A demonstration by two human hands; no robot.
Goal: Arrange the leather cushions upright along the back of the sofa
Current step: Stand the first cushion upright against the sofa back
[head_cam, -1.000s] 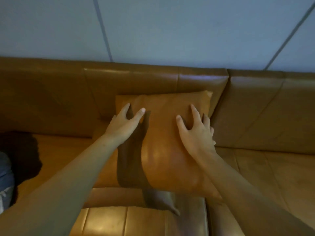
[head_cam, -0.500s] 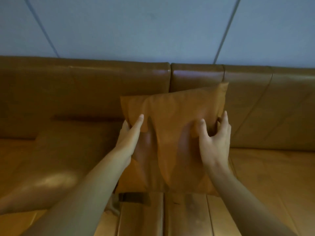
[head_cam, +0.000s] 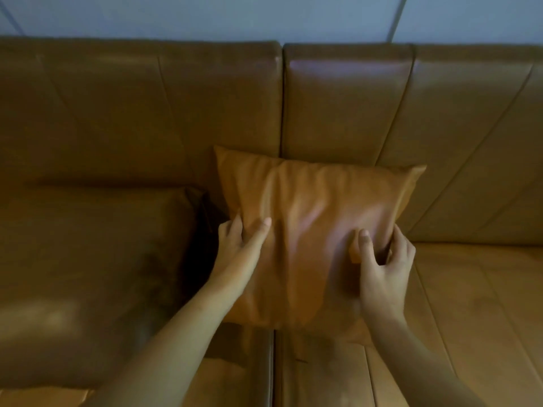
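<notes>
Hands first, from the head camera, the only view there is: the left hand clasps the left edge of a tan leather cushion, thumb on the front face and fingers tucked round behind; the right hand pinches the right edge the same way, thumb pressed into the leather, fingers curled round the side; both are closed on the cushion, neither is flat or free.

The cushion stands between the two hands and beyond them, its lower edge on the seat, its top leaning on the sofa backrest just across the seam where two back panels meet; it looks nearly upright, tilted back a little, with one top corner higher than the other. Just left of the left hand lies a second cushion, larger and in shadow; whether it stands properly against the back or has slumped flat I cannot tell from here.

As for progress, I would judge this one cushion almost placed, wanting only a small straightening and letting go; the darker one to the left may yet need propping; whether there are others out of frame cannot be said.

The sofa is brown leather throughout, glossy, with stitched panels on seat and back; the seat to the right of the right hand is bare. Behind the backrest rises a pale blue-grey wall crossed by thin lines; the light is dim.
</notes>
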